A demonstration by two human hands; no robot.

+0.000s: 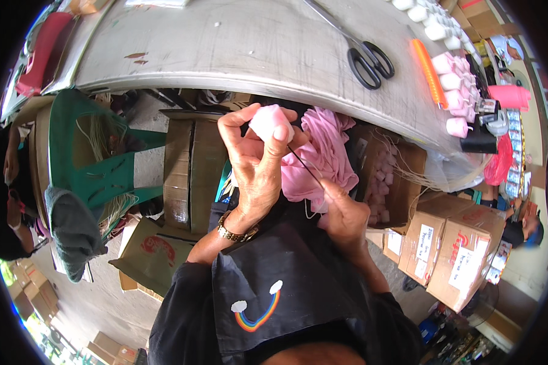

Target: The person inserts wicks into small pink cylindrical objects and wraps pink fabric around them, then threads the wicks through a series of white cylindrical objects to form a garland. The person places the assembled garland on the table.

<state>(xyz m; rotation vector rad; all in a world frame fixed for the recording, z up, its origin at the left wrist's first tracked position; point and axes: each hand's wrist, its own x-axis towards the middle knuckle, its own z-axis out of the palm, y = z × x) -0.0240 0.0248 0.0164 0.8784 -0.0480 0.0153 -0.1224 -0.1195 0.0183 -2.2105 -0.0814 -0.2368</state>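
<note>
My left hand [254, 152] is raised in front of my chest, fingers and thumb closed round a small pink candle [270, 121]. A long thin dark needle [304, 165] runs from the candle's lower right side to my right hand [345, 210], which pinches its near end. Whether the tip has gone into the candle or only touches it, I cannot tell. Pale string [310, 210] hangs beside my right hand. Behind both hands lies a bunched pink cloth [329, 152], partly hidden by the left hand.
Black-handled scissors [370, 64] and an orange cutter [428, 73] lie on the grey table [225, 48]. Pink candles [456, 85] stand at its right end. More fill an open carton [380, 182] on my right, near closed boxes [466, 255]. A green chair [97, 152] stands left.
</note>
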